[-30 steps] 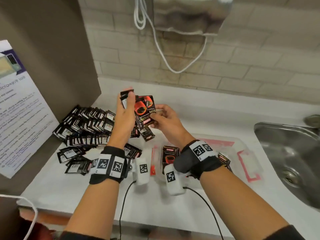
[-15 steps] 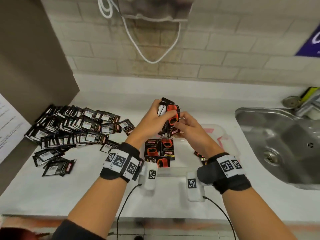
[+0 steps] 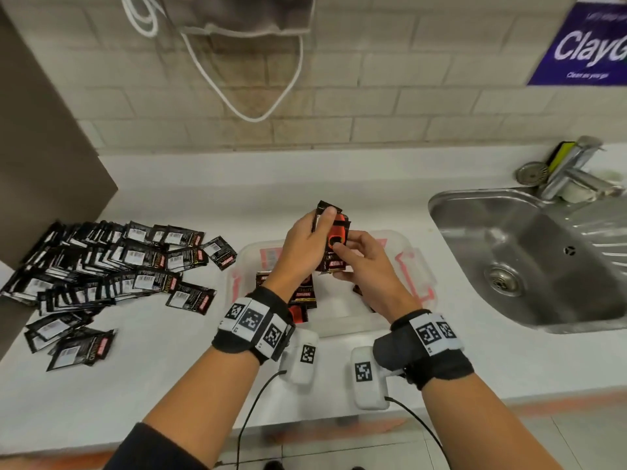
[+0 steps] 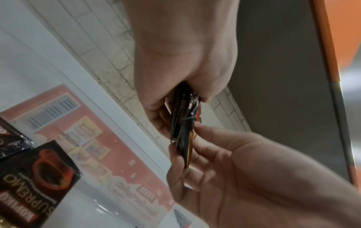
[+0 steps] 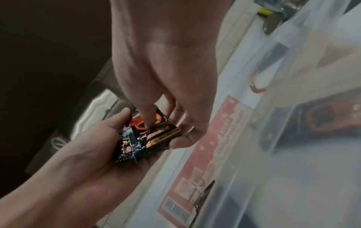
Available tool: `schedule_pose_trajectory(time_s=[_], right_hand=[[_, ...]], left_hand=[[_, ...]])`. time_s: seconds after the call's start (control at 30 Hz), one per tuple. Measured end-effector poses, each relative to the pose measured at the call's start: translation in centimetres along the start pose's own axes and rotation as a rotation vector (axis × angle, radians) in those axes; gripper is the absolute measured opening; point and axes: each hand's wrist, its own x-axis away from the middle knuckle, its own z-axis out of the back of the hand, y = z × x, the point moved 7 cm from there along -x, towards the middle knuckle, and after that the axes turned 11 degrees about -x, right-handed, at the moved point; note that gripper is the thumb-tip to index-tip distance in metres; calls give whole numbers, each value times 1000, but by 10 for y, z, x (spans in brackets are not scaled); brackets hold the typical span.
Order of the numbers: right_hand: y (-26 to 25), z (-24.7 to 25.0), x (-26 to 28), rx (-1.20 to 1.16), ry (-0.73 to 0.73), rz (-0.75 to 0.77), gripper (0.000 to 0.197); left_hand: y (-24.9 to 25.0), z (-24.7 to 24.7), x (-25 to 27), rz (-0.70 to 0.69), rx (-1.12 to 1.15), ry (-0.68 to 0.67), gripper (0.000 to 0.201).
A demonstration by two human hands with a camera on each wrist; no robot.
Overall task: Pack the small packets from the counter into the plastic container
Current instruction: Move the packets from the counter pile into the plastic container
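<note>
Standing nearly upright above the plastic container, a small stack of packets is being held between both hands, its long axis running from near-low to far-high and its printed red-cup face turned toward the right hand. The left hand is gripping the stack from the left, thumb lying along the far top edge and fingers wrapped behind it. The right hand is pinching the front packet near its lower end, thumb pressing on the printed face and fingers curling under the bottom edge; the right wrist view is showing that thumb resting on the red cup. From the left wrist view the stack is appearing edge-on, thin and dark. Below the hands, several packets are already lying flat in the clear container, faces up. A large pile of loose packets is spreading over the white counter to the left, mostly label side up. A steel sink is sitting to the right.
</note>
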Motion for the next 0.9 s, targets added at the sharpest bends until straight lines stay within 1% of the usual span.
schedule_pose_trajectory(time_s=[0.03,0.1,0.13,0.2,0.27,0.33,0.4,0.47,0.53,0.6,0.63,0.73,0.77,0.9], right_hand=[[1,3,0,-30,17,-15,28],[3,9,-1,-88,32,-47,27],[4,11,-2,-112,33,-61,24],[4,14,-3,-155,28,-85,19],[4,14,-4,-195,13,-95,20],[3,12,-3,-219,-9,-95,26],[2,8,-2,-243,-30,-97,27],[2,6,-3,-267,-33,-97,25],[1,6,-3,-276,-28,-95,25],[1,7,-3,-285,-23,-98,29],[1,7,-4,-299,-22,-102,31],[1,14,-7,-335,4,-109,35],[-1,16,-9,-333,14,-105,36],[-5,15,-12,-277,5,-85,36]], left_hand=[[-1,-2,0,29,61,-51,34],[-6,-6,3,130,234,-151,34],[-8,-6,5,174,310,-178,35],[-11,-4,7,205,375,-191,33],[-10,0,6,186,332,-172,31],[-4,2,6,124,246,-160,27],[-2,5,3,74,190,-107,21],[-4,7,1,66,198,-25,17],[-5,7,1,65,217,13,19],[-2,6,1,53,204,8,23],[-1,5,1,52,214,-13,24],[-3,4,1,105,314,-90,22],[-2,5,0,98,314,-105,21],[3,5,0,6,119,-108,18]])
